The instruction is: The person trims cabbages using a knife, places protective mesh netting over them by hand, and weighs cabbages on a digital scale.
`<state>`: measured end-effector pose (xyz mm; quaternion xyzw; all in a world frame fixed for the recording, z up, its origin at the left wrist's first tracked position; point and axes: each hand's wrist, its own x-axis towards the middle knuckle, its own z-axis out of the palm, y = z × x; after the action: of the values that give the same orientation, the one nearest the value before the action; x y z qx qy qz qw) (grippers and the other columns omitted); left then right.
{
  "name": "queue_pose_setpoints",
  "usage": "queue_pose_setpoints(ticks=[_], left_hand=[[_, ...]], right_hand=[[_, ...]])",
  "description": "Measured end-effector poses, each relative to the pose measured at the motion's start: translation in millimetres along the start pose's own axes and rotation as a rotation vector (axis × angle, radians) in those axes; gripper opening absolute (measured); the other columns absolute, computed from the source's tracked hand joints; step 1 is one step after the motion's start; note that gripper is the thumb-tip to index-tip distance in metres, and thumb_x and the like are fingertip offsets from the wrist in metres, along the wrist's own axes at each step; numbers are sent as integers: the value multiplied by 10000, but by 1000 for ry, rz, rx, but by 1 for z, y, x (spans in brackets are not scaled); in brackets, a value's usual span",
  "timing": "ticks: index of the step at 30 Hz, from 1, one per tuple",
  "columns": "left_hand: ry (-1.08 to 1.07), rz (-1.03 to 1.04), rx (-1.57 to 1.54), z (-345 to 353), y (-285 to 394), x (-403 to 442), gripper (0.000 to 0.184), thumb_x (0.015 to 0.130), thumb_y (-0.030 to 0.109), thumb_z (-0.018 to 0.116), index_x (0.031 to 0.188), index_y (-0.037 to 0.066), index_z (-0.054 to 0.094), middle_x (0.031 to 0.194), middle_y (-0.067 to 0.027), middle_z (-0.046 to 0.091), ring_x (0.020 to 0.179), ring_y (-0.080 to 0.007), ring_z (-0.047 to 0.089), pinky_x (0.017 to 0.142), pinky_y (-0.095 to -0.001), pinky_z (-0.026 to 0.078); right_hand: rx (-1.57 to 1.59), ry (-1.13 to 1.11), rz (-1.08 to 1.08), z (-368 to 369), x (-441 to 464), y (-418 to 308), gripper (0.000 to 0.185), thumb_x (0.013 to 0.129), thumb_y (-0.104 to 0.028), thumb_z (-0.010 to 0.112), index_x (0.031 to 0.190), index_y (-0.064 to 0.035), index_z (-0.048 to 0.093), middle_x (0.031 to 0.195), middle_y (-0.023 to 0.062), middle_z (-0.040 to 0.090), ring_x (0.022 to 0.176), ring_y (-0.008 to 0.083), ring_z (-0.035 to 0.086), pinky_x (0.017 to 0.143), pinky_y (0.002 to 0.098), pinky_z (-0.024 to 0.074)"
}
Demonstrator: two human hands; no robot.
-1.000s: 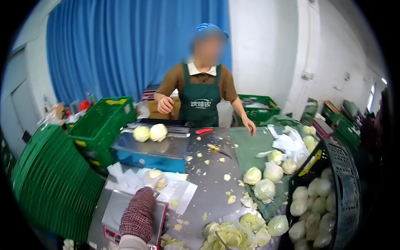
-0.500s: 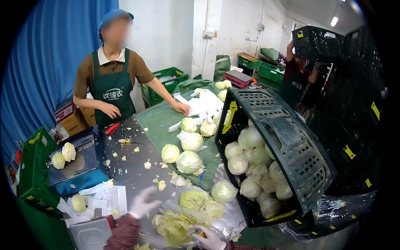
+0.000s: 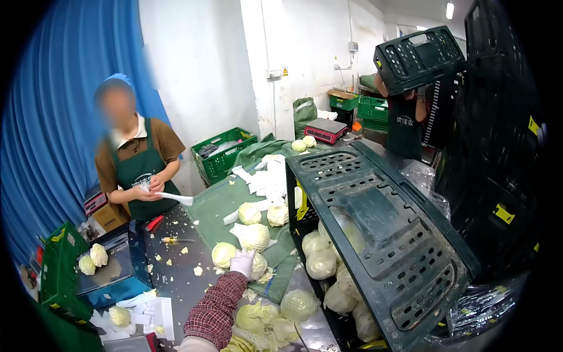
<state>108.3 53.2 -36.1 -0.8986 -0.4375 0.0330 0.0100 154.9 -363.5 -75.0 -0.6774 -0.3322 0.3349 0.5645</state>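
Observation:
My left hand [image 3: 241,262], in a white glove and a checked sleeve, reaches forward over the table. Its fingers curve over a trimmed cabbage [image 3: 258,267] at the edge of a green cloth [image 3: 205,211]; the palm side is hidden. Touching or very close on its left is another pale cabbage [image 3: 224,254], and a cabbage in a white net [image 3: 253,237] lies just beyond. Below the forearm are loose outer cabbage leaves [image 3: 253,317] and a netted cabbage [image 3: 299,305]. My right hand is out of view.
A tilted dark green crate [image 3: 381,234] of wrapped cabbages stands at right. Across the table, a co-worker [image 3: 141,170] holds a white strip [image 3: 179,198]. Another person [image 3: 404,126] lifts a crate [image 3: 419,58]. A red-handled tool [image 3: 155,223] and scraps lie on the metal table.
My left hand has moved forward onto a cabbage; my right hand has left view. The co-worker has drawn back from the white pile with a strip. My view has shifted.

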Motion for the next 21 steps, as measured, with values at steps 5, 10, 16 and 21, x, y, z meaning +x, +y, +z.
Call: queue_pose_setpoints(ticks=[5, 10, 16, 21], left_hand=[[38, -92, 10, 4, 0, -31, 918, 515, 413, 837, 1256, 71, 415, 1276, -158, 415, 1158, -353, 423, 880, -415, 486], [284, -152, -184, -7, -15, -101, 912, 496, 411, 853, 1231, 59, 444, 1303, -118, 437, 1214, -340, 389, 953, -427, 448], [630, -187, -1006, -32, -19, -271, 943, 483, 251, 915, 1218, 41, 365, 1245, -146, 431, 1167, -258, 454, 1000, -374, 408], [606, -492, -1573, 10, 37, -375, 1099, 518, 131, 889, 1380, 44, 214, 1275, -138, 403, 1180, -253, 451, 1010, -372, 402]], right_hand=[[87, -83, -98, 9, 29, 6, 315, 834, -169, 671, 1108, -32, 595, 629, 14, 483, 585, 75, 429, 522, 249, 377], [-37, -179, -201, 9, 38, -33, 306, 819, -154, 688, 1086, -33, 600, 609, 32, 441, 545, 107, 398, 494, 278, 364], [-200, -238, -333, 30, 17, -17, 294, 872, -180, 640, 1117, -31, 571, 689, 86, 527, 607, 126, 492, 535, 278, 408], [-365, -483, -334, 44, 1, -44, 290, 855, -206, 627, 1078, -51, 526, 815, 137, 605, 725, 313, 614, 638, 356, 490]])
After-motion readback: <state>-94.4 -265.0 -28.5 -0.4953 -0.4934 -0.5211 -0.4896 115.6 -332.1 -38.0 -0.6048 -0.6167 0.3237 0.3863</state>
